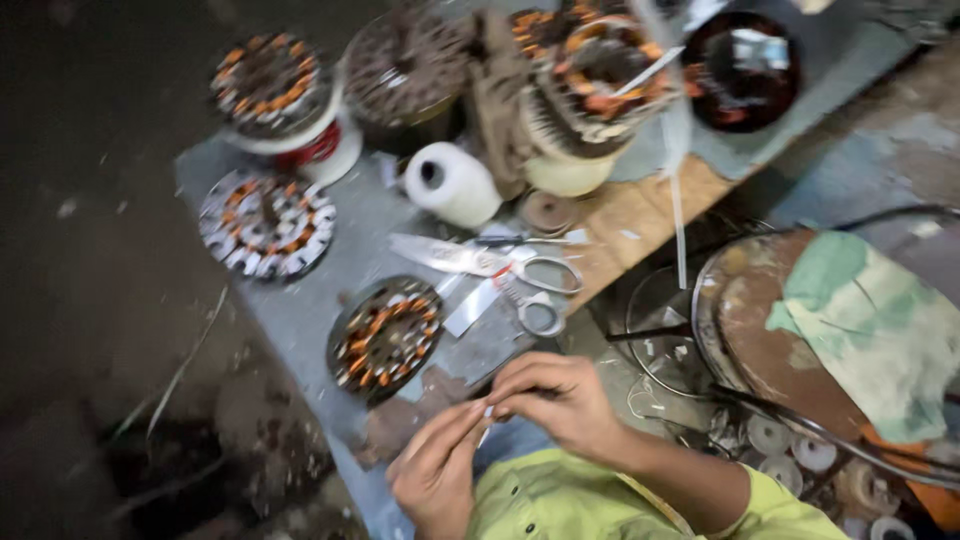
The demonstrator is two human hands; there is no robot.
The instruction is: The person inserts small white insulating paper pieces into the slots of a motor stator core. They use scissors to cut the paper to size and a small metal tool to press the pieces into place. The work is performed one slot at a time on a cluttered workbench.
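Together we pinch a small white strip (487, 412), left hand (437, 465) and right hand (560, 400) fingertips closed on it, scissors (520, 280) and wound stator (386, 336) just beyond.

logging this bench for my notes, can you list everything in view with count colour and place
wound stators: about six, dark with orange coils, across the grey bench
thread spool: one, white, bench middle
scissors: one pair, metal, beside the spool
bench: one, grey top
round tray: one, rusty brown, right
cloth: one, green, on the tray
small white strip: one, pinched between both hands
left hand: fingers on the strip
right hand: fingers on the strip, yellow-green sleeve
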